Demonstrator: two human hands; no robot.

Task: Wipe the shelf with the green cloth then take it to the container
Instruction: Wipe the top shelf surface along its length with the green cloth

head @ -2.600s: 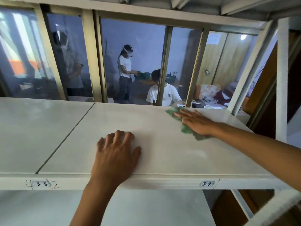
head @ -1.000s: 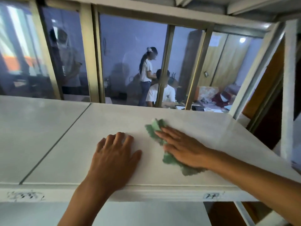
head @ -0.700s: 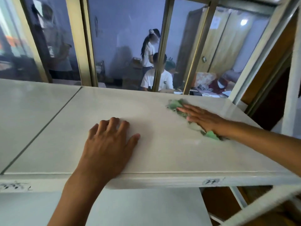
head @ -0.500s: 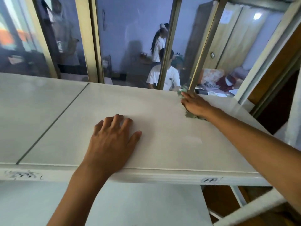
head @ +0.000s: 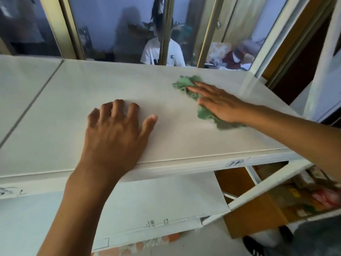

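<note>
Since half a second ago, the right hand (head: 219, 103) has drawn the green cloth (head: 203, 100) back from the shelf's (head: 92, 85) far edge toward the middle of the panel. That hand lies flat and open, fingers spread, pressing the crumpled cloth against the white surface; cloth shows beyond the fingertips and under the wrist. Well apart to its left, the left hand (head: 116, 137) rests palm-down near the front edge, open, holding nothing.
</note>
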